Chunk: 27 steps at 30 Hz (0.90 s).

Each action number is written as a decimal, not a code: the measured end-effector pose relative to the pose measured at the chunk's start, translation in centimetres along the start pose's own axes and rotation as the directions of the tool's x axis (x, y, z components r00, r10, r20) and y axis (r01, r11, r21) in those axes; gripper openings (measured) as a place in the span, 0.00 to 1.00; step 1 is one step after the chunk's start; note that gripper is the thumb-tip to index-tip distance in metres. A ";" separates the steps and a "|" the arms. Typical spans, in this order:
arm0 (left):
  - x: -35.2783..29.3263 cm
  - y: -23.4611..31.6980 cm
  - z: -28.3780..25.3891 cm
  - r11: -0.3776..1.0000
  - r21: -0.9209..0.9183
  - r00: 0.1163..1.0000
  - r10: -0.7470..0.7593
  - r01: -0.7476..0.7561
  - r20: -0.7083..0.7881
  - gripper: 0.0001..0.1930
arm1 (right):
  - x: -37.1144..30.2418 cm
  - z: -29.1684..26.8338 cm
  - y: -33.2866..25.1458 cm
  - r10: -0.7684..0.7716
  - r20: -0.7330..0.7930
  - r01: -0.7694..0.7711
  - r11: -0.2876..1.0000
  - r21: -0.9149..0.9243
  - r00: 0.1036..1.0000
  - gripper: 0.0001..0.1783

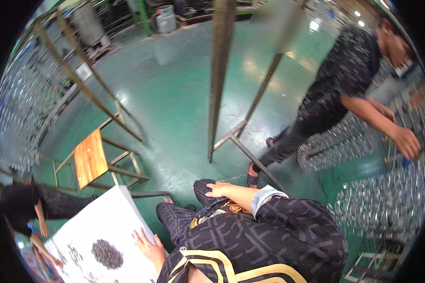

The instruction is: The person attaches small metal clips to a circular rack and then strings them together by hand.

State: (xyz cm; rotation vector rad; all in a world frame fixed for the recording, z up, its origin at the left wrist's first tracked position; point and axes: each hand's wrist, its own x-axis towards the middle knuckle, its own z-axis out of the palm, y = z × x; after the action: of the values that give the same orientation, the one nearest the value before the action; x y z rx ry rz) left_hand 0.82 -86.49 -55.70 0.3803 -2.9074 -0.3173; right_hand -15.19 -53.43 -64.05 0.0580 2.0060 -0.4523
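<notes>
My left hand [148,245] lies flat, fingers spread, on the right edge of a white-topped table [115,210]. It touches only the table. A round heap of small dark pieces [107,254] sits on the white top, left of that hand. More small dark pieces [74,254] are scattered further left; their kind is too small to make out. My right hand [217,189] rests on my knee with its fingers stretched out, holding nothing.
A wooden-topped stool [90,158] stands beyond the table. Metal posts [219,80] rise ahead. At right a person in dark clothes [335,70] stands near hanging shiny metal parts [382,205]; similar parts [28,99] fill the left. Another person's arm [41,219] is at the table's left.
</notes>
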 end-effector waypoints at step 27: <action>-8.2 0.0 -2.9 0.756 -0.272 0.505 -0.616 0.596 -0.605 0.04 | 6.3 -0.5 -5.0 -0.285 0.230 0.365 0.665 -0.652 0.930 0.47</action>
State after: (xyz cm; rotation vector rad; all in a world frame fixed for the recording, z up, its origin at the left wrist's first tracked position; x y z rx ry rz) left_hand 9.23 -84.82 -54.25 1.2434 -1.9546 -0.2402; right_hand -19.68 -58.85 -67.89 -0.7953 1.9586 0.1044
